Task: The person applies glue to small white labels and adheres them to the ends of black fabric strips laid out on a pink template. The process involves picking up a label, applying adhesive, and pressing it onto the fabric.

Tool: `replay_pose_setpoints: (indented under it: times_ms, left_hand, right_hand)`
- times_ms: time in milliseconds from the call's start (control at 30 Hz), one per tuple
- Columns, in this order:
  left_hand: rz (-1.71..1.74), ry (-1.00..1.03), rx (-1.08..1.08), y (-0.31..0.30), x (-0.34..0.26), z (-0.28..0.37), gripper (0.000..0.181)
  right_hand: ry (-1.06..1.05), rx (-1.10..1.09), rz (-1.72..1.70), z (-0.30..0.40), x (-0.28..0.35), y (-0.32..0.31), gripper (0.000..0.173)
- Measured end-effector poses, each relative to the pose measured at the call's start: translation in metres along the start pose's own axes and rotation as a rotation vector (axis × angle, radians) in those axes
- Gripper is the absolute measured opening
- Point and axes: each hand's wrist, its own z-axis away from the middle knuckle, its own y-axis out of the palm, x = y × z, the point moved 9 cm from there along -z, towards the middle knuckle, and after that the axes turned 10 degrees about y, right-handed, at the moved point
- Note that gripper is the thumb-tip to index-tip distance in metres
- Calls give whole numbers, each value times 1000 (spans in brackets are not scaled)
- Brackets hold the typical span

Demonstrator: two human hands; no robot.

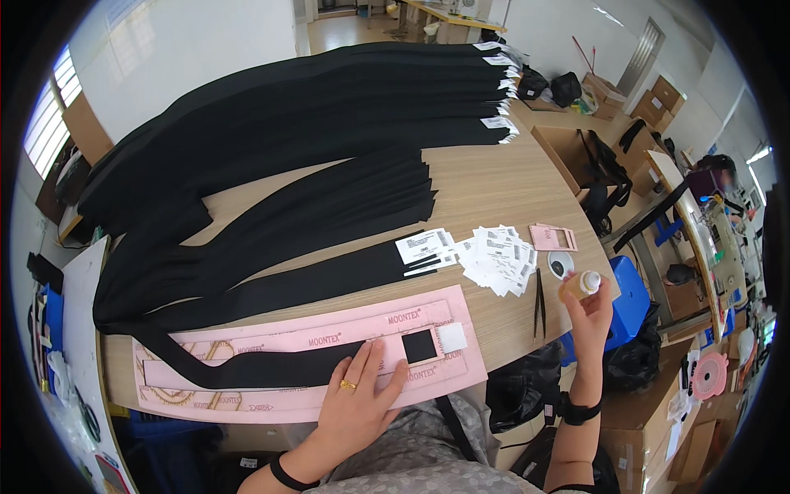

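Note:
My left hand (367, 383), fingers spread, presses flat on a pink printed board (475, 370) and the black fabric strip (290, 368) lying along it. A square window in the board's pink overlay shows black fabric (419, 346) beneath. Beside that window lies a small white square piece (452, 338). My right hand (589, 309) holds a small bottle of yellowish liquid with a white cap (583, 285) above the table's right edge. Near that hand are black tweezers (540, 305), a small white dish with something dark in it (560, 265) and a loose pile of printed white labels (498, 259).
Long black fabric strips (296, 117) cover the table's (481, 179) far side, many with white labels at their right ends. Pink card frames (553, 238) lie near the label pile. A blue stool (629, 302), cardboard boxes (642, 395) and black bags (524, 383) crowd the right side.

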Motion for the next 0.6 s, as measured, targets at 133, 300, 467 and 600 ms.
replay_pose_setpoints:
  times_ms: [133,300,467,600]
  left_hand:
    - [13,-12,-4,1,0,1,76]
    - [23,-2,-26,2,-2,-1,74]
    - [15,-6,-13,3,0,0,74]
    - [14,-12,-3,4,1,1,75]
  right_hand:
    - [145,539,135,56,42,77,46]
    - [479,744,-317,93,34,141,51]
    - [695,757,-648,102,29,176,49]
    - [600,666,-508,96,32,173,44]
